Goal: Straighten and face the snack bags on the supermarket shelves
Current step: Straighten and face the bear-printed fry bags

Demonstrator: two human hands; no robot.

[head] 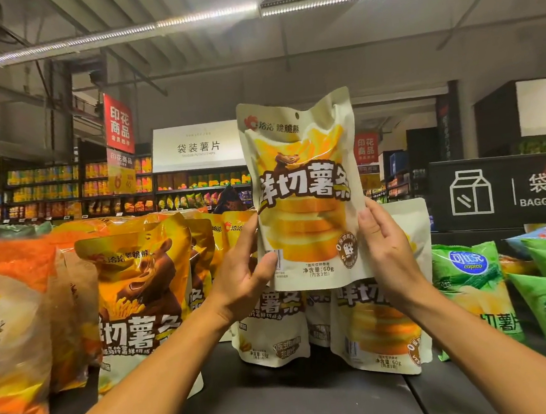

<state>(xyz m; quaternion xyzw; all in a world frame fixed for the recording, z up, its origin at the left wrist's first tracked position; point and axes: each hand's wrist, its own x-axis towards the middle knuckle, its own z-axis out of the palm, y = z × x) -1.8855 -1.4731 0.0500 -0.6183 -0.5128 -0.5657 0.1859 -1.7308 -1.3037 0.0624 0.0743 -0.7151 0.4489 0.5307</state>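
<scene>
Dark shelf top [282, 401] runs across the lower frame, stocked left to right: orange snack bags [13, 315] at far left, a leaning row of yellow bear bags [141, 297], a cluster of cream fries bags [374, 326] standing at centre, green Copico bags [476, 284] at right, slumped and overlapping. Black BAGGED sign [495, 192] stands behind the green ones; more chip aisles far back

Step in hand, as I read it: one cream fries bag [303, 191] is lifted clear of the shelf, held upright in front of the camera, print facing the person, just above the cream cluster. Looks like a check or smoothing before reseating, so task is mid-way at best, since yellow row leans and green bags lie untidy

Left hand [241, 275] grips the bag's lower left edge, thumb across the front near the barcode, fingers curled behind. Right hand [387, 246] holds the lower right edge, fingers wrapped round the side, thumb not clearly seen

Next move probably calls for lowering the bag straight down into the cream cluster, bottom seam flat on the shelf, front outward, top not flopping, without knocking over the standing bags below. Then yellow row wants squaring up
</scene>
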